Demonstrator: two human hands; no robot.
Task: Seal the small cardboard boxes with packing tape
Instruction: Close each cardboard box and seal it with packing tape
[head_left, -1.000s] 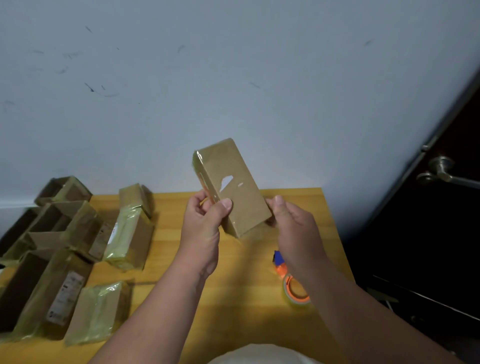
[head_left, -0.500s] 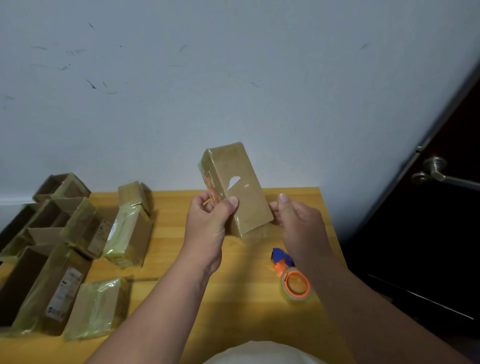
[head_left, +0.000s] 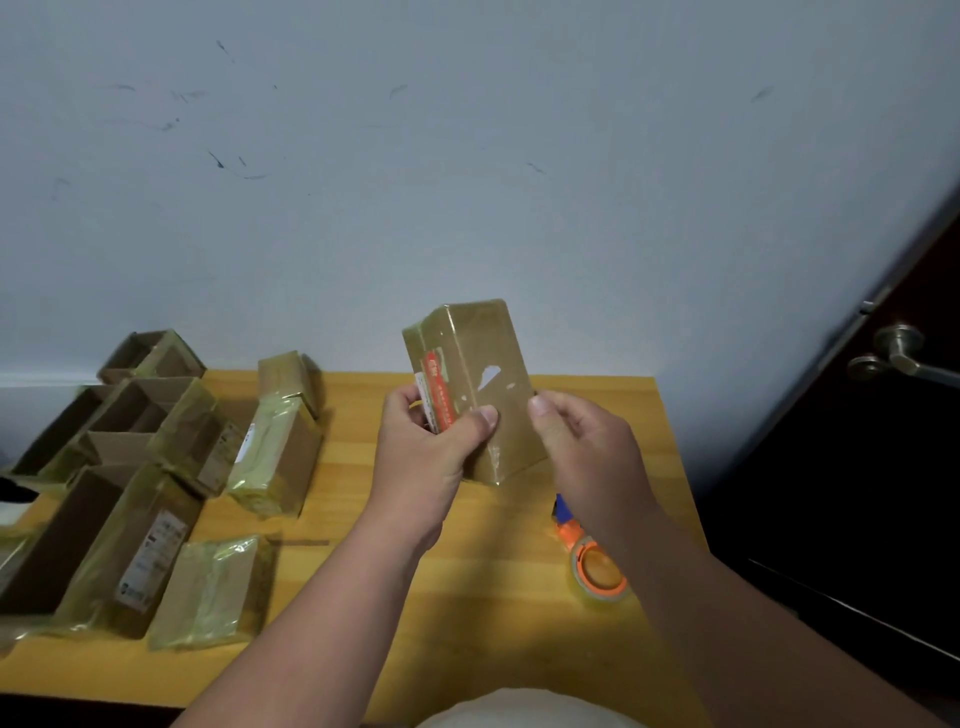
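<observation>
A small brown cardboard box (head_left: 480, 358), glossy with clear tape, is held upright above the wooden table (head_left: 467, 597). A red label strip runs down its left side and a white torn patch marks its front. My left hand (head_left: 431, 447) grips its lower left, thumb across the front. My right hand (head_left: 582, 452) holds its lower right edge, thumb near the side. A tape dispenser (head_left: 597, 571) with an orange core and blue tip lies on the table under my right forearm.
Several other cardboard boxes lie on the table's left, some open (head_left: 140, 410), some taped (head_left: 275, 457), and one flat wrapped (head_left: 213, 592). A grey wall stands behind. A dark door with a metal handle (head_left: 898, 353) is on the right, past the table's edge.
The box has turned in my hands, so its left side with the red label now faces me more. Both hands keep their hold low on the box.
</observation>
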